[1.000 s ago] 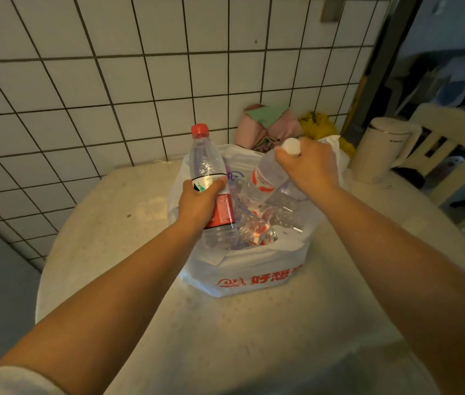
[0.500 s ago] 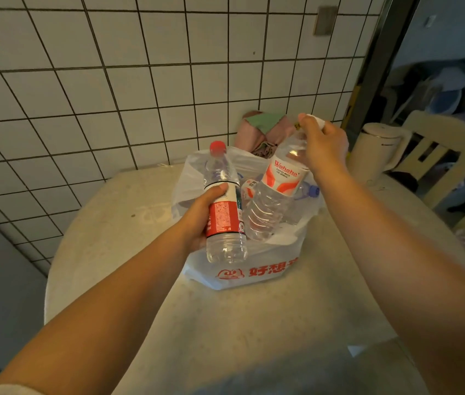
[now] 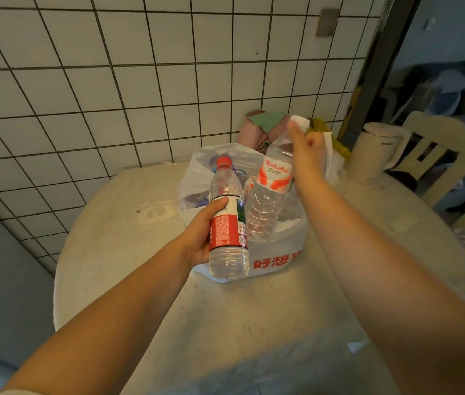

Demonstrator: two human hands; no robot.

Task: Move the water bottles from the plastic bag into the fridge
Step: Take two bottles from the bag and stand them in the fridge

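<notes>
Left hand [image 3: 201, 235] grips the red-labelled bottle [image 3: 227, 220] upright; right hand [image 3: 306, 155] pinches the white-capped bottle [image 3: 271, 195] just right of it.

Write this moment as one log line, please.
left hand: red-label bottle | right hand: Wahaha bottle | both above bag

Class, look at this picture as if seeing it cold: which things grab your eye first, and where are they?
Two raised water bottles dominate the centre: the red-capped bottle gripped by the left hand, and the Wahaha bottle held near its top by the right hand. Just behind them the white plastic bag sits on the round pale table, beneath a gridded tile wall.
</notes>
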